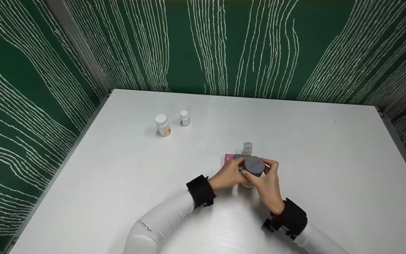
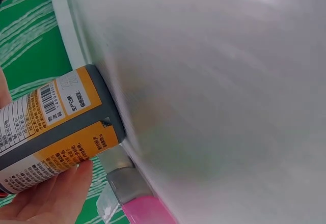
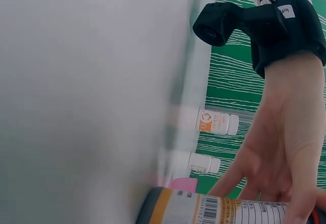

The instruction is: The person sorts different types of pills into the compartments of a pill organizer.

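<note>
Between both hands stands a dark supplement bottle with an orange-and-white printed label. Its round grey cap faces up in the head view. My left hand holds the bottle from the left, fingers wrapped along its far side. From the right, my right hand grips around the top, thumb and fingers on opposite sides of the cap. Just behind the bottle lies a pill organizer with a pink compartment, grey compartments and one raised clear lid. The hands and bottle partly hide it.
Two white pill bottles stand at the back left of the white table: a larger one with an orange label and a smaller one. Green walls with white lines rise at the back and sides.
</note>
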`<state>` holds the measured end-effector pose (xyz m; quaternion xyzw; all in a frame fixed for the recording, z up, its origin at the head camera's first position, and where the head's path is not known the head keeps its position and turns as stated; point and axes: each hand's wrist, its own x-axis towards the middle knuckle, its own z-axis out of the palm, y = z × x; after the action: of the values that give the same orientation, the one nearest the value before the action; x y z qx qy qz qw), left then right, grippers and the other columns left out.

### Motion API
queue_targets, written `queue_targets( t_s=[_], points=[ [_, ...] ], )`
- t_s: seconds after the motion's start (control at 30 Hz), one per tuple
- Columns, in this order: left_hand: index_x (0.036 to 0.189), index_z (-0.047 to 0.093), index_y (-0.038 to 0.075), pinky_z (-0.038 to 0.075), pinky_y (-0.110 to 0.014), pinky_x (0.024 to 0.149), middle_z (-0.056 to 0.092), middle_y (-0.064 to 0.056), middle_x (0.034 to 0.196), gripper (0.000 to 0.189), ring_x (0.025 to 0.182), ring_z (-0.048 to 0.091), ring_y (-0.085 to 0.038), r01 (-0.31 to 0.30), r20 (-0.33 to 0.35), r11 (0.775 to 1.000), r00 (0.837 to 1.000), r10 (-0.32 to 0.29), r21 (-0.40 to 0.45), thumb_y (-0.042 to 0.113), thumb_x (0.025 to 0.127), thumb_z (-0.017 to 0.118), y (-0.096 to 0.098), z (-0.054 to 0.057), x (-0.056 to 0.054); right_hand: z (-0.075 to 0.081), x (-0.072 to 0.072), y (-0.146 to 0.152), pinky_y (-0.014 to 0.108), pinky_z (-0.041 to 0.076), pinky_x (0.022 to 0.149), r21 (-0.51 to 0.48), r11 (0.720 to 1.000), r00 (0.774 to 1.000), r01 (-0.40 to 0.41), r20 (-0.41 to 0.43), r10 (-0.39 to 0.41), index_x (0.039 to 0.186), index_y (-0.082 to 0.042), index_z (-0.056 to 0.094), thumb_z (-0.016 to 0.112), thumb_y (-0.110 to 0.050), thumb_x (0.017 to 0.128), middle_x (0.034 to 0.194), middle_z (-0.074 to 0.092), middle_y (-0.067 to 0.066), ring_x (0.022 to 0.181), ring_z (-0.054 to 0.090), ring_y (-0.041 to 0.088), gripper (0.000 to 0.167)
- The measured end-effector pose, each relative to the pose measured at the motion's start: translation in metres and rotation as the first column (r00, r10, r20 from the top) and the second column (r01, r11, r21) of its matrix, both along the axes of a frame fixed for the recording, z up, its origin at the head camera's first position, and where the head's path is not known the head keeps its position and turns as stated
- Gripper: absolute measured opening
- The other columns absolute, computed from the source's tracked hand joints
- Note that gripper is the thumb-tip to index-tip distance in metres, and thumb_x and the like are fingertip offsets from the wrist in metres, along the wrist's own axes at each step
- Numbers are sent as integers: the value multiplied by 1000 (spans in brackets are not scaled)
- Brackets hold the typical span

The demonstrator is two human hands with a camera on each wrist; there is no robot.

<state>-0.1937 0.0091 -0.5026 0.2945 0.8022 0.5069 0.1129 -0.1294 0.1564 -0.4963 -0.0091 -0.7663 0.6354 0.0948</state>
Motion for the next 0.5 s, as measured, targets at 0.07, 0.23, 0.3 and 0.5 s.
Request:
queue_targets(
  t_s=[0.07, 0.23, 0.3, 0.5],
  points=[
    [133, 61, -14, 50, -24, 103, 71, -28, 127, 58, 119, 68, -37, -1, -8, 1000, 1000, 1, -3, -2, 82, 84, 0, 0, 0, -2, -1, 5, 24, 45, 109, -35, 998, 999, -47, 19, 47, 149, 17, 17, 83, -5, 92, 153, 29, 43, 148, 36, 58, 90],
    [137, 60, -13, 50, -26, 105, 69, -26, 131, 60, 122, 67, -35, -11, 49, 1000, 999, 10, 7, 0, 84, 87, 0, 2, 0, 6, -6, 29, 45, 24, 129, -53, 970, 971, -236, 8, 237, 160, 18, 6, 83, -2, 91, 165, 15, 44, 156, 16, 55, 106],
    [138, 61, -11, 49, -25, 105, 69, -24, 132, 60, 123, 66, -33, -20, 83, 1000, 996, 18, 15, 1, 85, 87, 0, 3, 1, 13, -9, 40, 36, 25, 128, -23, 949, 949, -314, 9, 314, 161, 18, 13, 78, 4, 93, 167, 18, 41, 159, 20, 43, 95],
    [136, 62, -11, 50, -24, 103, 70, -23, 130, 59, 121, 67, -31, -13, 97, 999, 995, 9, 39, 0, 84, 86, 1, 2, 2, 25, -22, 64, 9, 33, 113, 73, 869, 871, -490, -4, 491, 156, 19, 31, 68, 8, 98, 161, 32, 41, 136, 41, -15, 70]
  ],
)
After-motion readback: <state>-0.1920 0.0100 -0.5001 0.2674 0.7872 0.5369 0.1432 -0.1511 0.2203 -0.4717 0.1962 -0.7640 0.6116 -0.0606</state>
